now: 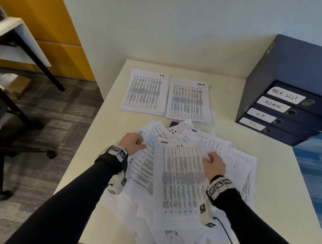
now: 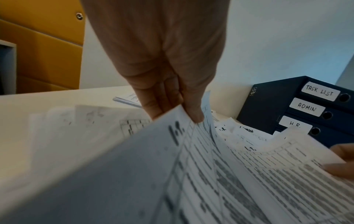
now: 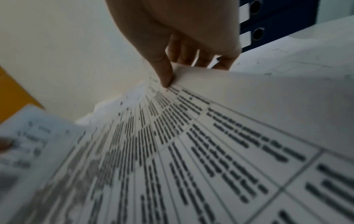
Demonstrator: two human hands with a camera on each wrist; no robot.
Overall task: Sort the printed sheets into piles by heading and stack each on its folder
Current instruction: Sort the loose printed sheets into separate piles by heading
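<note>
Left hand (image 1: 133,143) pinches loose sheets (image 1: 144,164); right hand (image 1: 214,164) grips, seemingly, the I.T. sheet (image 1: 181,178)

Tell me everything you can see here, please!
table: one, cream, under everything
messy papers: one big heap, white, near side of table
H.R. pile: one, white, far side, left
task list pile: one, white, right beside it
folders: four, dark blue, stacked at far right; labels TASK LIST, ADMIN, HR, IT
office chair: one, black, on floor at left
yellow wall panel: one, far left
left hand: pinches sheets in the heap
right hand: holds the I.T. sheet
</note>
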